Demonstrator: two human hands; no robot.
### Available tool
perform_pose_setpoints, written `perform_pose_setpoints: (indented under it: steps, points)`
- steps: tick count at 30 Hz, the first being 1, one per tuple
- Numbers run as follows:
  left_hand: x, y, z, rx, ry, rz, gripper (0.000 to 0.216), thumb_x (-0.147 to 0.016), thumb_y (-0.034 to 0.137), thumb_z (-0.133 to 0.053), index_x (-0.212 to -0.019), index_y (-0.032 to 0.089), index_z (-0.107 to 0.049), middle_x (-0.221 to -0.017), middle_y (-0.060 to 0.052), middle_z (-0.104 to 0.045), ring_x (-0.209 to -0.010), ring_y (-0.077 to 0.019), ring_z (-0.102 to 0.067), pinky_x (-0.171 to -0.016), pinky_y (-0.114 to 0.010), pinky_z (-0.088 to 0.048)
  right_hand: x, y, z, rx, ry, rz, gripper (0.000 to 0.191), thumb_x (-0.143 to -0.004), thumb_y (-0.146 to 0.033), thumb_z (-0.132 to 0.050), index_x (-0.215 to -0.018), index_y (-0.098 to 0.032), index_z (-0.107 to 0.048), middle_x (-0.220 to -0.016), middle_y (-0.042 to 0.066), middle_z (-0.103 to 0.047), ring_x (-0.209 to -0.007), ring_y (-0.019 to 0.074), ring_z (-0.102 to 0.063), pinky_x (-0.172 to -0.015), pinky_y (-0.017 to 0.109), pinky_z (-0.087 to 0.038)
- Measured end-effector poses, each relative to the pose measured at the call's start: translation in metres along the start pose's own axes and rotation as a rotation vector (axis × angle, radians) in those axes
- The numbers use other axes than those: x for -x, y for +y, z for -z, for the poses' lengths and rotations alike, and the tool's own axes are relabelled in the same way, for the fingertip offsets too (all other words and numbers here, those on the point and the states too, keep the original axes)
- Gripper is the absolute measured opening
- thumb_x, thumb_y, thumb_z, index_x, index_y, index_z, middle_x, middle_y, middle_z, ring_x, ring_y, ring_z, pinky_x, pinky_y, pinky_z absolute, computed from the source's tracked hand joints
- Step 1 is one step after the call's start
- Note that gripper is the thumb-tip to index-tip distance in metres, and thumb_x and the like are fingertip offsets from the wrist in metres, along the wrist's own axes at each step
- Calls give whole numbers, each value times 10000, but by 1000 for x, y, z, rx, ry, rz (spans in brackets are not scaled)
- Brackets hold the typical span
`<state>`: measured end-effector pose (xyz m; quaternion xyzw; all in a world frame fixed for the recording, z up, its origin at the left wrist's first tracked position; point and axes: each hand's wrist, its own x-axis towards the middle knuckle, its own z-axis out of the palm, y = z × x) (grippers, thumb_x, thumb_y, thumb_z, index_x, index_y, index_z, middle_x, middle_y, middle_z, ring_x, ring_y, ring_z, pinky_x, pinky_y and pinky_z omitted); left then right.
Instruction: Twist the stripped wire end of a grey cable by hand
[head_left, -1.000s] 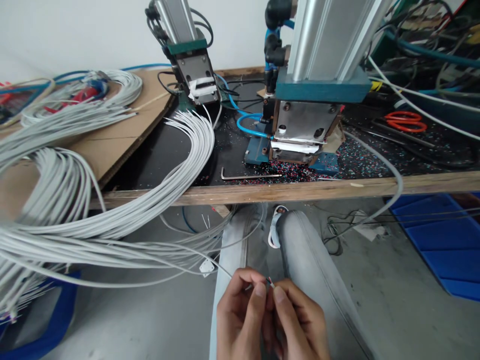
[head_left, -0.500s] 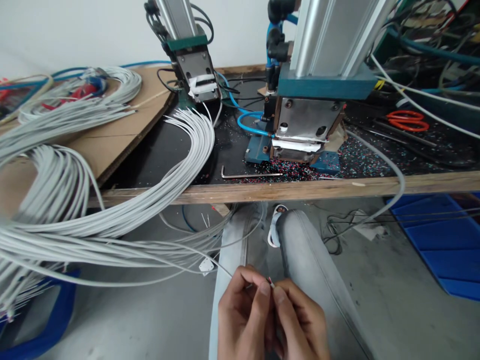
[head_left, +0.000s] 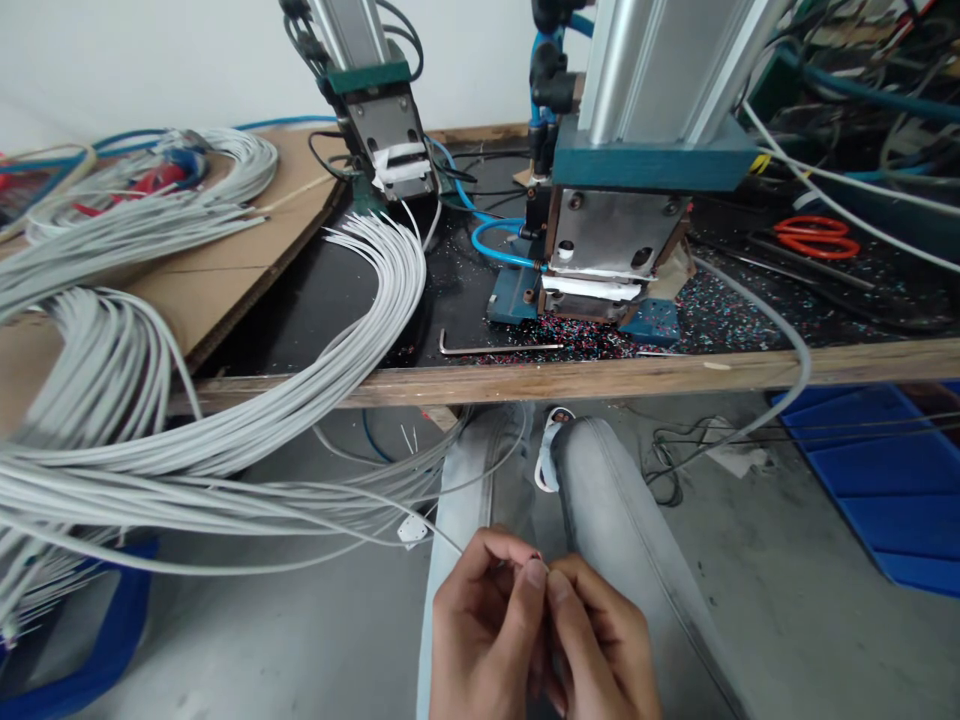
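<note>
My left hand (head_left: 484, 630) and my right hand (head_left: 600, 640) are pressed together low in the view, above my lap in grey jeans (head_left: 622, 520). Between their fingertips they pinch the end of a thin grey cable (head_left: 420, 520), whose small red inner wire tips barely show at the thumbs. The cable runs off to the left toward a big bundle of grey cables (head_left: 225, 440) draped over the bench edge.
A wooden-edged bench (head_left: 600, 378) carries two pneumatic press machines (head_left: 622, 200) (head_left: 382, 120), a blue air hose (head_left: 495, 240), a hex key (head_left: 495, 348), orange scissors (head_left: 817, 235) and coloured insulation scraps. Cardboard (head_left: 247, 260) lies left. Blue bins (head_left: 900, 480) stand on the floor at right.
My fingertips have closed more tightly over the wire tips, so less of the red ends shows. The view has tilted slightly downward.
</note>
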<state>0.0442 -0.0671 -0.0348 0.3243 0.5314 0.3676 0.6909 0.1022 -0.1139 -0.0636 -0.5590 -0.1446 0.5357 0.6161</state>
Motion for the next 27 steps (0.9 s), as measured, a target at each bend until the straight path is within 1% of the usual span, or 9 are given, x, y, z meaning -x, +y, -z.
perform_pose_setpoints:
  steps: [5,8,12,15,18,21,25,26,27]
  points:
    - [0,0,-1,12,12,15,460,-696,575,-885,-730,176,-659,-407,113,-455,-333,-16,-370,-355,-85,-336,-1,-2,1,14,-20,-15,596,-905,-745,-602,-655,-215,-494,-525,-89,-306,-468,78,-292,-406,197,-173]
    - [0,2,-1,43,-5,32,445,-687,559,-898,-749,182,-671,-402,116,-470,-315,-9,-387,-354,-76,-347,-1,-1,2,17,-39,-13,596,-913,-740,-597,-658,-208,-513,-530,-92,-308,-454,67,-257,-406,201,-171]
    - [0,4,-2,73,-19,39,429,-683,543,-905,-734,189,-669,-404,125,-451,-291,-16,-408,-335,-86,-357,-1,3,4,23,-36,11,564,-941,-699,-587,-668,-208,-529,-544,-88,-307,-455,68,-239,-397,208,-154]
    - [0,5,-3,92,-25,43,418,-689,528,-906,-721,192,-661,-420,130,-437,-288,-13,-409,-327,-84,-350,-2,6,6,35,-44,17,557,-949,-688,-581,-672,-211,-504,-553,-88,-313,-449,63,-228,-397,212,-138]
    - [0,5,-3,96,-21,39,417,-683,522,-913,-713,189,-662,-419,132,-430,-289,-5,-406,-333,-73,-349,-3,5,7,27,-54,7,568,-942,-702,-582,-666,-214,-487,-553,-93,-299,-446,62,-216,-401,216,-137]
    - [0,4,-4,98,-16,44,422,-671,533,-917,-732,190,-677,-414,132,-435,-290,-6,-415,-337,-74,-358,-2,2,4,8,-52,-5,578,-919,-726,-600,-672,-210,-512,-538,-98,-290,-451,66,-219,-411,217,-142]
    - [0,7,-4,59,-22,48,457,-650,561,-919,-721,178,-681,-459,109,-496,-316,-11,-418,-336,-92,-365,-1,-1,3,39,-52,-29,610,-902,-755,-596,-657,-197,-558,-499,-89,-335,-446,68,-274,-425,205,-181]
    - [0,8,-4,46,-28,47,470,-647,569,-917,-696,173,-669,-466,98,-516,-321,-16,-422,-339,-104,-369,-1,-2,5,77,-64,-15,614,-917,-747,-581,-644,-196,-576,-482,-82,-357,-438,70,-305,-429,204,-213]
    - [-1,10,-3,36,-38,48,484,-643,575,-917,-670,169,-656,-474,86,-533,-330,-24,-437,-347,-113,-365,-3,-3,9,137,-74,30,606,-943,-717,-567,-629,-200,-600,-465,-71,-389,-436,78,-355,-440,205,-265]
